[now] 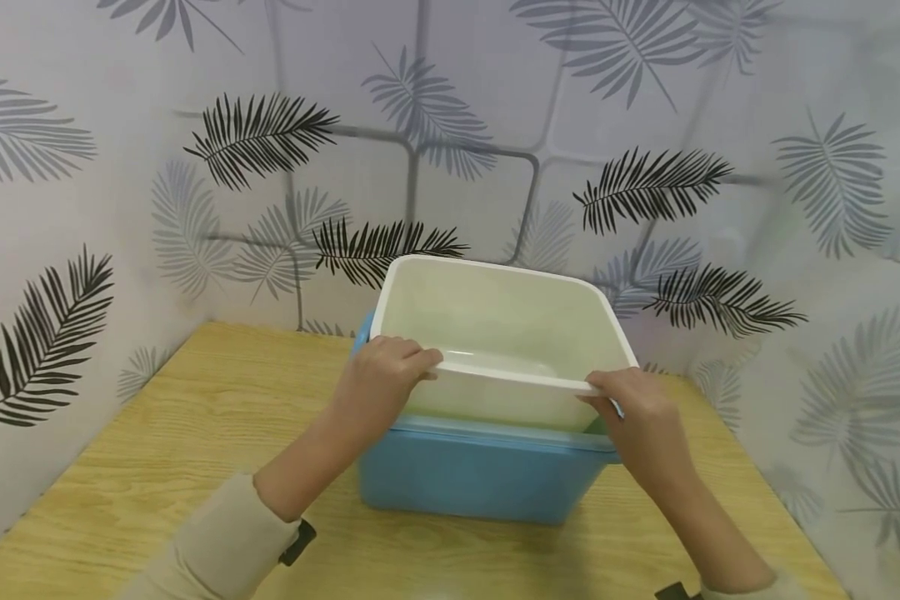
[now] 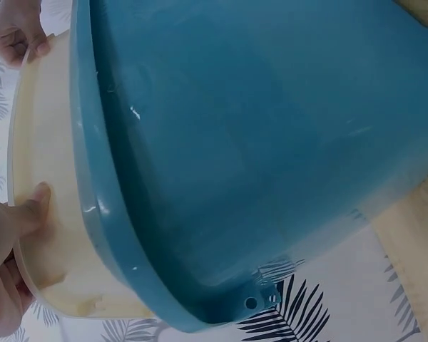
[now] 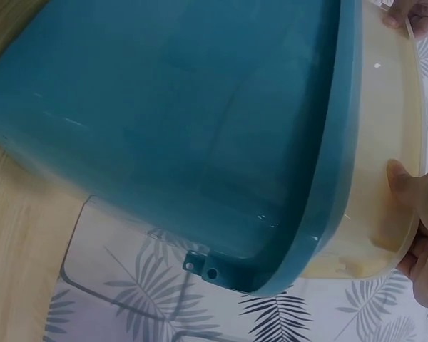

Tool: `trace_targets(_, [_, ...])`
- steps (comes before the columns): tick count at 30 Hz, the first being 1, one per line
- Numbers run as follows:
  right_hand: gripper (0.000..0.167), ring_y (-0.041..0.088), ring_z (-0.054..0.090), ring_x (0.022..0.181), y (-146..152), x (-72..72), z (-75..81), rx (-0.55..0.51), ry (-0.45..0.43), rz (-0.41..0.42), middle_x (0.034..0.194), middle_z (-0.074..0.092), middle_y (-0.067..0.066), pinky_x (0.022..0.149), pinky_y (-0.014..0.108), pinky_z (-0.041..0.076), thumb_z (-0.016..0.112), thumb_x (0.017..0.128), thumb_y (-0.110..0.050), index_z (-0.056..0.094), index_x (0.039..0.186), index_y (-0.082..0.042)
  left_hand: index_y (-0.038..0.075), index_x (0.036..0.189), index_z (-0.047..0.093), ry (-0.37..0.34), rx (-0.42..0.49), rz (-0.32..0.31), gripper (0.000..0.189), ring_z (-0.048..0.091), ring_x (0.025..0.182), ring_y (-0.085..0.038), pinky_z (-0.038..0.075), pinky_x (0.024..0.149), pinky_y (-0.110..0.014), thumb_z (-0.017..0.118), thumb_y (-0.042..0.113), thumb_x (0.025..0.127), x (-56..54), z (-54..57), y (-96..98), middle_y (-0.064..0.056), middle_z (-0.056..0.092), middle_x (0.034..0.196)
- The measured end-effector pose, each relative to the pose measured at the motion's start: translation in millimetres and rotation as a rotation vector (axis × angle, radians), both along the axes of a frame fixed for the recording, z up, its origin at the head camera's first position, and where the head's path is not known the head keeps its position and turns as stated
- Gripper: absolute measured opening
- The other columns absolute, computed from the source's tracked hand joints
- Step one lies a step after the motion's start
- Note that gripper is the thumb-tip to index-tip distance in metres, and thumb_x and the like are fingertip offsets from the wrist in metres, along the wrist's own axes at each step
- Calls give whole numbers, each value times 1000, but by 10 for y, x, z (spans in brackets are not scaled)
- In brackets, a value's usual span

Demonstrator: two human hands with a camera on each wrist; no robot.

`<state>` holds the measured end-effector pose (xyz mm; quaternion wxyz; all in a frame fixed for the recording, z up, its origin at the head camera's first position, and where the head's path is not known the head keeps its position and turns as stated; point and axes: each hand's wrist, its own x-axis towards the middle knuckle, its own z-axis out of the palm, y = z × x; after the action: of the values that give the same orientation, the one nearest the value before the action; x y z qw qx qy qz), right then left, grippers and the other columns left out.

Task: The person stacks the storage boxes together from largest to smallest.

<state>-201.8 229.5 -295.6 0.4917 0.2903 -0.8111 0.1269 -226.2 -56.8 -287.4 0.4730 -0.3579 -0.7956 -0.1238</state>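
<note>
A cream-white plastic tub (image 1: 495, 317) sits partly inside a larger blue plastic bin (image 1: 472, 475), its white rim standing above the blue one. My left hand (image 1: 390, 375) pinches the tub's near rim at the left, thumb on the outer wall and fingers over the edge. At the right end of the same rim my right hand (image 1: 637, 417) grips likewise. In the left wrist view the left thumb presses the cream wall (image 2: 57, 242) above the blue rim. The right wrist view shows the right thumb against the tub wall (image 3: 385, 128). The tub's lower part is hidden inside the bin.
The bin stands on a wood-grain table (image 1: 195, 433). Behind and beside it hangs a pale backdrop (image 1: 480, 200) printed with grey and black leaves. Small lugs with holes (image 3: 203, 267) stick out at the blue bin's rim. Dark bands (image 1: 297, 543) show at both wrists.
</note>
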Motion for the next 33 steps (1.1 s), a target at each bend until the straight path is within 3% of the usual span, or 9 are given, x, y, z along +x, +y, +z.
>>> trace_targets(9, [25, 21, 59, 69, 12, -20, -109, -10, -12, 11, 73, 66, 8, 62, 32, 46, 78, 59, -1, 66, 81, -1, 8, 83, 70, -9, -4, -2, 17, 62, 63, -17, 50, 63, -27, 70, 20, 72, -10, -95, 11, -2, 68, 70])
trace_targets(12, [17, 21, 59, 69, 14, -32, -137, -16, -12, 26, 73, 65, 8, 63, 32, 46, 70, 73, -16, 65, 81, -1, 8, 83, 69, -9, -3, -6, 16, 61, 63, -17, 49, 63, -27, 69, 20, 73, -10, -120, 10, -2, 67, 69])
trace_targets(15, [31, 22, 59, 69, 12, -37, -161, -18, -13, 37, 73, 65, 8, 64, 32, 45, 56, 82, -31, 65, 81, -2, 8, 83, 69, -16, -9, 0, 16, 62, 63, -17, 50, 64, -27, 69, 20, 73, -8, -149, 6, -2, 67, 70])
trace_targets(18, [24, 22, 59, 69, 8, -36, -183, -17, -19, 34, 73, 65, 8, 64, 32, 45, 63, 78, -25, 65, 80, -2, 9, 84, 69, -24, -15, 10, 16, 62, 64, -16, 50, 64, -27, 70, 20, 73, -7, -185, 0, -2, 67, 70])
trace_targets(20, [18, 22, 59, 69, 3, -35, -198, -15, -27, 27, 73, 65, 8, 65, 32, 46, 72, 69, -15, 65, 80, -2, 8, 83, 69, -29, -18, 17, 16, 61, 64, -16, 50, 64, -27, 70, 21, 73, -8, -211, -6, -2, 66, 70])
trace_targets(22, [23, 23, 59, 70, -2, -37, -214, -11, -34, 18, 74, 65, 8, 65, 32, 46, 77, 60, -5, 65, 80, -2, 8, 83, 69, -34, -15, 18, 17, 61, 64, -16, 49, 64, -27, 70, 21, 73, -5, -235, -10, -2, 66, 70])
trace_targets(33, [25, 22, 59, 68, -26, -39, -250, 18, -47, 0, 72, 65, 7, 63, 33, 47, 78, 59, -3, 65, 80, -3, 8, 84, 69, -65, -3, 24, 15, 61, 66, -15, 48, 65, -27, 70, 18, 73, 11, -311, -28, -1, 67, 72])
